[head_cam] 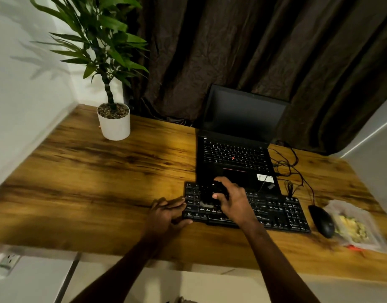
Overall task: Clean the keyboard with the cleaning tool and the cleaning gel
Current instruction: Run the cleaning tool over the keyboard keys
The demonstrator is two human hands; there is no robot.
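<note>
Low in the middle of the frame, the right hand (234, 200) curls its fingers around a dark cleaning tool (210, 193), whose blurred lower end sits on the left keys of the keyboard (275, 213). The left hand (166, 213) rests with straight fingers against the keyboard's left end. The yellowish cleaning gel (352, 228) lies bagged at lower right, beside the mouse (322, 219).

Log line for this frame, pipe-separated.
right hand grips dark cleaning tool on black keyboard | left hand touches keyboard's left edge | bagged yellow gel untouched

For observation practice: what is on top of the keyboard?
On the keyboard, the right hand grips a cleaning tool over the left keys; the left hand touches its left edge. Keys beneath are hidden.
</note>
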